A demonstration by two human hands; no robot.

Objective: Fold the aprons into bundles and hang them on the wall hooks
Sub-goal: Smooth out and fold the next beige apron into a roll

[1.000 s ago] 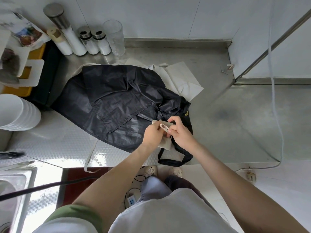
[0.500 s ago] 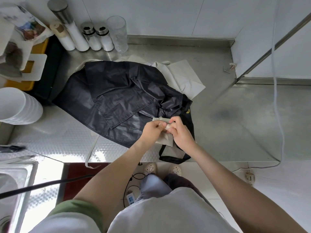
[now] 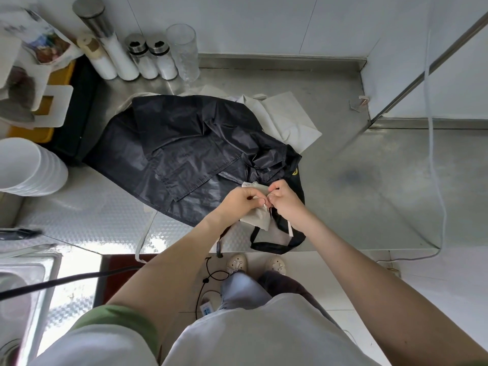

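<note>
Left hand (image 3: 237, 201), right hand (image 3: 287, 201) pinch beige bundle (image 3: 258, 219) (over black apron (image 3: 184, 143)).

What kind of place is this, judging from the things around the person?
Probably a small restaurant or canteen kitchen: a stainless steel counter, a metal sink at the left, stacked white bowls, and seasoning shakers standing against the wall.

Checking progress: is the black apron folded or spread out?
Spread: the black apron lies open and rumpled across the steel counter, not bundled.
</note>
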